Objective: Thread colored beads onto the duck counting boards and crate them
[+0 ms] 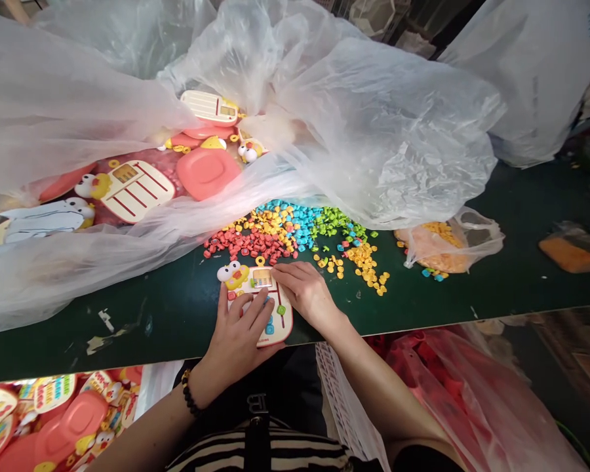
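Observation:
A white toy board with a duck-like head and red edge lies at the front edge of the green table. My left hand rests over its lower left part, fingers spread on its face. My right hand is at the upper right corner, fingers bent together by the small picture window; whatever is between them is hidden. Blue pieces and a green piece sit on the board. Just beyond it lie heaps of red, blue, green and yellow pieces.
A large clear plastic bag spreads over the back, with more boards at its left opening. A small bag of yellow pieces lies right on the table. Finished-looking toys fill a container below left; red plastic bags hang below right.

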A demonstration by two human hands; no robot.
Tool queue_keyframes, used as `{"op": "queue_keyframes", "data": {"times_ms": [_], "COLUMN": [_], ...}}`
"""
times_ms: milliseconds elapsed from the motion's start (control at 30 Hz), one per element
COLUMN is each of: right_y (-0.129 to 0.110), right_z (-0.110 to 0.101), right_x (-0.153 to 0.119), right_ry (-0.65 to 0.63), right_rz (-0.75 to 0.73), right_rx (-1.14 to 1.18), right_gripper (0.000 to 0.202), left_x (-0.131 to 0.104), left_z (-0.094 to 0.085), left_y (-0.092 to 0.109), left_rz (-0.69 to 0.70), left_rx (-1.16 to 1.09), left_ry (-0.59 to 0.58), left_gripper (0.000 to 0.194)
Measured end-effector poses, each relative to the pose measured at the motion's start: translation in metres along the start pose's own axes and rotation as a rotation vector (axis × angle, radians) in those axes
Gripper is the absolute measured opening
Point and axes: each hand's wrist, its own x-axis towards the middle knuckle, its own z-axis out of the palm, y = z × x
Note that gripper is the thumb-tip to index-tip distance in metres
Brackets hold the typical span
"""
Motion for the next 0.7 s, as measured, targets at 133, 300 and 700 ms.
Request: {"op": "queue_keyframes", "data": {"times_ms": [133,300,700], "right_y": [-0.006,-0.013,-0.012], "right_z": [-0.016,-0.018,-0.009], "right_x": [-0.003,0.012,0.049], "right_ry": [-0.016,0.063,-0.335], "right_rz": [0.020,0.054,-0.449], "right_rx": [0.055,0.195,0.069], "right_gripper": [0.018,0.014,0.020], "left_x": [0.000,-0.001,-0.002], "left_z": [0.000,0.001,0.002], "left_y": [0.000,-0.001,-0.002], "left_rz": [-0.001,0.006,0.018], "left_rx": [-0.009,0.001,0.035], "left_ry": [-0.003,-0.021,-0.002], "left_gripper": [0.061,0.060,0.066]}}
